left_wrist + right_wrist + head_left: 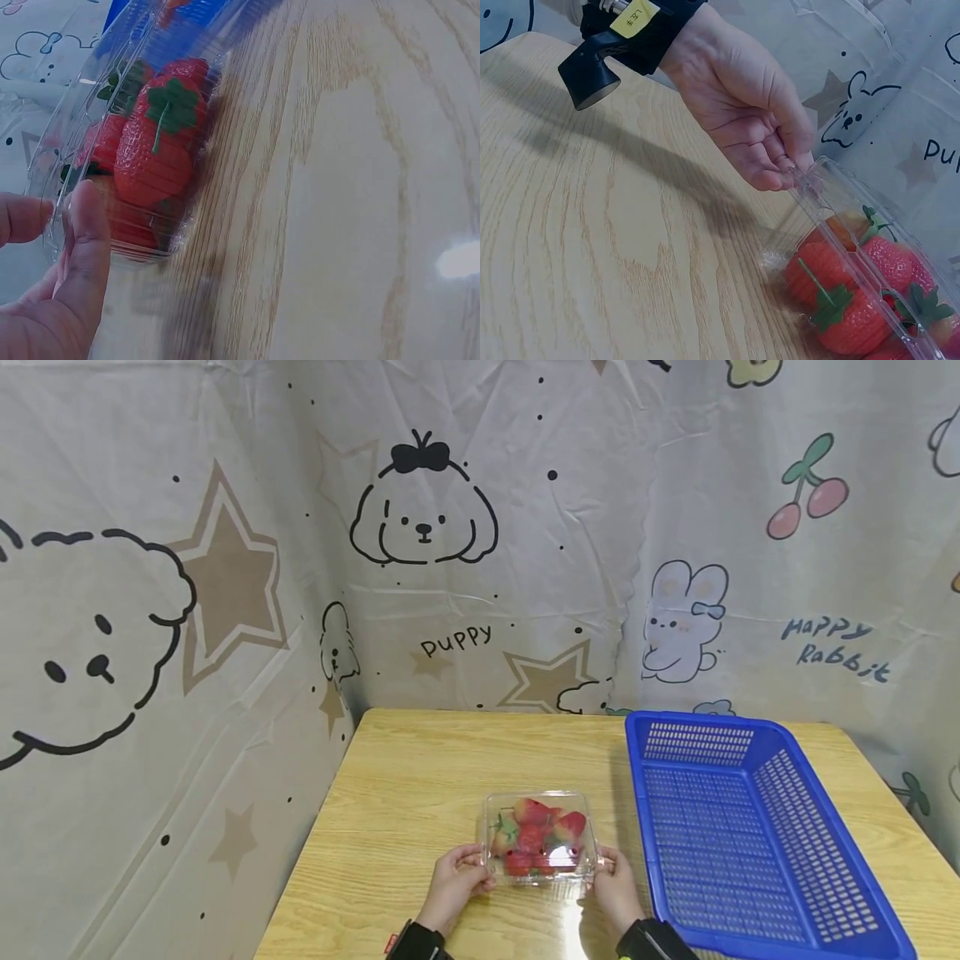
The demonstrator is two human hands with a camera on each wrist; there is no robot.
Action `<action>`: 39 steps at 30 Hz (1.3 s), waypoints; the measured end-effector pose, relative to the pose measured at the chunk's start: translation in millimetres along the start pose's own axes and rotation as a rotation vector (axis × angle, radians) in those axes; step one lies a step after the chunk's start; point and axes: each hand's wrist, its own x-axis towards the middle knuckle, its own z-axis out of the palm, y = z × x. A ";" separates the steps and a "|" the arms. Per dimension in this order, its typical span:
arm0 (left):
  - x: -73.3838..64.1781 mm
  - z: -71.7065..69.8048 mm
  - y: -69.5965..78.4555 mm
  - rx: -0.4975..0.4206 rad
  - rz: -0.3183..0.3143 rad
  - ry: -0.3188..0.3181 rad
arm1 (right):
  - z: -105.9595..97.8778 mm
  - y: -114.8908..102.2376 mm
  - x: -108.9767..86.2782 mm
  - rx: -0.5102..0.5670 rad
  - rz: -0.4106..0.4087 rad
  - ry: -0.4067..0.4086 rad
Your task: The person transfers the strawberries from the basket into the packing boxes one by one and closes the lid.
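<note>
A clear plastic clamshell box [534, 794] sits over the table in front of me, with several red strawberries [531, 838] inside, some with green leaves. My left hand [452, 885] pinches the box's left edge between thumb and fingers. On the other side, my right hand [617, 892] grips the right edge. In the left wrist view the left thumb [88, 232] presses along the clear wall beside the berries. The right wrist view looks across at the left hand [742, 105] holding a corner; the right hand is out of that picture.
A large blue perforated plastic basket [731, 839] stands on the wooden table [405, 777], just right of my right hand. Behind and to the left hangs a pale curtain [465, 602] printed with puppies, stars and a rabbit. Both wrists wear black bands [417, 942].
</note>
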 end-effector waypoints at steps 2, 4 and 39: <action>0.5 -0.1 0.3 0.010 0.002 -0.002 | 0.2 -0.3 -0.4 -0.006 0.004 0.004; 1.1 0.1 0.5 0.025 0.002 0.002 | 0.2 -0.2 -0.8 -0.014 0.001 0.002; 22.3 -17.5 111.4 1.015 0.229 -0.146 | -93.8 -149.2 23.8 -0.402 -0.318 -0.440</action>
